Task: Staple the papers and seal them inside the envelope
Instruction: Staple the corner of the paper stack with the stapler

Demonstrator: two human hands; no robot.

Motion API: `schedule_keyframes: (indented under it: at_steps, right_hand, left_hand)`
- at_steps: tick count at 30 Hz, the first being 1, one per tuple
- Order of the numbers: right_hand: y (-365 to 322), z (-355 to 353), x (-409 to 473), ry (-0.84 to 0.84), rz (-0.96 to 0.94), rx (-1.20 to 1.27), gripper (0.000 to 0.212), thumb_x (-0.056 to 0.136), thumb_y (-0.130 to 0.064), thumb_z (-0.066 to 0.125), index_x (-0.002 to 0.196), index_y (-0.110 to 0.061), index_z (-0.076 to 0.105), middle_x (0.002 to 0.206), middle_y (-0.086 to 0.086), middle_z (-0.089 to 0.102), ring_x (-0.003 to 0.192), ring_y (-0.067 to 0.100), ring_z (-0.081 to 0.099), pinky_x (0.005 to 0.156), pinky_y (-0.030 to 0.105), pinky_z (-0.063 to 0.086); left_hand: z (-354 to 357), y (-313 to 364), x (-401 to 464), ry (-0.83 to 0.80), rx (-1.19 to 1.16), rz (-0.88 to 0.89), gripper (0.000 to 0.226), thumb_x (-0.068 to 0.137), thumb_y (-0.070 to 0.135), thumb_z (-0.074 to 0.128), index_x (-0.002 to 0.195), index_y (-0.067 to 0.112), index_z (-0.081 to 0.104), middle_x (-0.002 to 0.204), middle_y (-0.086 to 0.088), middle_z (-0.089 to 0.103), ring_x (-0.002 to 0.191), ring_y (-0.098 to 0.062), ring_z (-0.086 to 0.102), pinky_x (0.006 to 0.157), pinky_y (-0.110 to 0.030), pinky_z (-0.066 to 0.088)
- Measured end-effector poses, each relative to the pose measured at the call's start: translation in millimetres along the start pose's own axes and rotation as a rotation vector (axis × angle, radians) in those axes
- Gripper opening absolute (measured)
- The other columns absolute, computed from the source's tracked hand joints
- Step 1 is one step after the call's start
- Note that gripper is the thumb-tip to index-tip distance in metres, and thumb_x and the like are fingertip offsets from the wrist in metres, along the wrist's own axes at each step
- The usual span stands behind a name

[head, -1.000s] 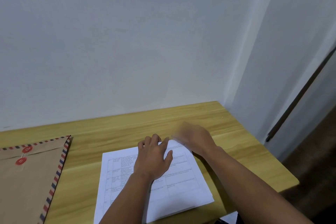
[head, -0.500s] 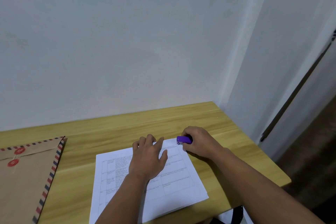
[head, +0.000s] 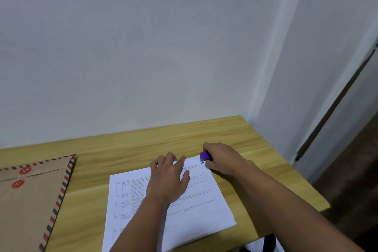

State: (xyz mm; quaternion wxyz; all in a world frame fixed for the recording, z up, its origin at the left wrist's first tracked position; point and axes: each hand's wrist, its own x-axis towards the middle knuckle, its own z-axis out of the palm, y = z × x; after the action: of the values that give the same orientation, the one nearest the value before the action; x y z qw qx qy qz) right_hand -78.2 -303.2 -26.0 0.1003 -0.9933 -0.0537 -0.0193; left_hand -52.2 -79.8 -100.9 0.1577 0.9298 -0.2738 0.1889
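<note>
A stack of white printed papers [head: 196, 206] lies on the wooden desk [head: 122, 149] in front of me. My left hand [head: 167, 178] rests flat on the upper part of the sheets, fingers spread. My right hand [head: 223, 159] grips a small purple stapler [head: 205, 156] at the papers' far right corner, its nose over the corner. A brown envelope [head: 30, 200] with a red-and-blue striped border and two red string buttons lies flat at the left, its flap shut.
A white wall rises right behind the desk. The desk's right edge [head: 296, 170] drops off to a dark floor, with a pale door or panel beyond. Something dark shows below the desk's near edge [head: 266, 241].
My right hand came to the papers' far right corner with the purple stapler and has settled there. My left hand has stayed flat on the sheets. The view shifted slightly.
</note>
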Motion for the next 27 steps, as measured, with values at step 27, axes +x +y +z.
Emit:
schedule_keyframes:
  at_steps: [27]
  right_hand:
    - [-6, -16, 9, -0.163, 0.132, 0.216, 0.014, 0.076, -0.018, 0.065, 0.088, -0.013, 0.058, 0.092, 0.009, 0.067, 0.088, 0.035, 0.064, 0.064, 0.037, 0.043]
  left_hand:
    - [-6, 2, 0, -0.001, -0.081, -0.061, 0.03, 0.091, 0.045, 0.053, 0.116, 0.029, 0.057, 0.097, 0.007, 0.048, 0.089, -0.021, 0.046, 0.09, -0.043, 0.042]
